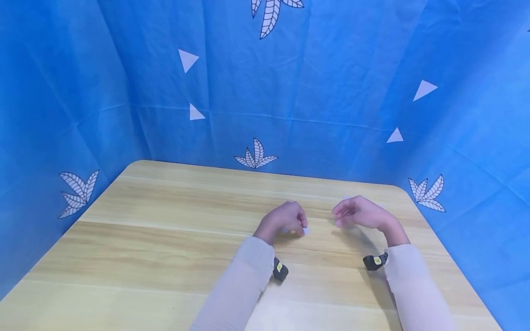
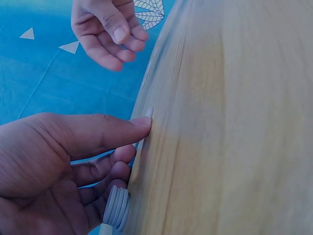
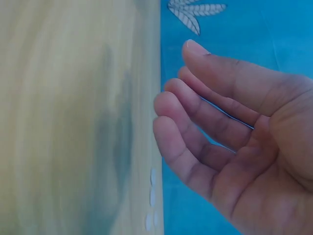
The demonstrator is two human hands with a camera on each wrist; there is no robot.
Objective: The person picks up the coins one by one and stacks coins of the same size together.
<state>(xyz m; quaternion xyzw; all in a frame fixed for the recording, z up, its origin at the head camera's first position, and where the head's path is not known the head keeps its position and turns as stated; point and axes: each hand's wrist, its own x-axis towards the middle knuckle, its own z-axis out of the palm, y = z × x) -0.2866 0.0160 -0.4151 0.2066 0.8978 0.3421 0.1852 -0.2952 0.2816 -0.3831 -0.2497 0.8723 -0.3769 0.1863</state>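
Observation:
My left hand is low over the wooden table, thumb and a finger pinching a small white disc. Whether that disc touches the tabletop I cannot tell. Beside the lower fingers of this hand, in the left wrist view, is a short stack of white discs. To the right, my right hand hovers above the table with its fingers loosely bent and apart, holding nothing. Several flat white discs lie on the table past the right hand, mostly hidden by it in the head view.
The light wood table has a rounded far edge. Blue cloth printed with white leaves and triangles hangs behind it and on both sides. A black wrist camera sits on the left wrist, another black camera on the right.

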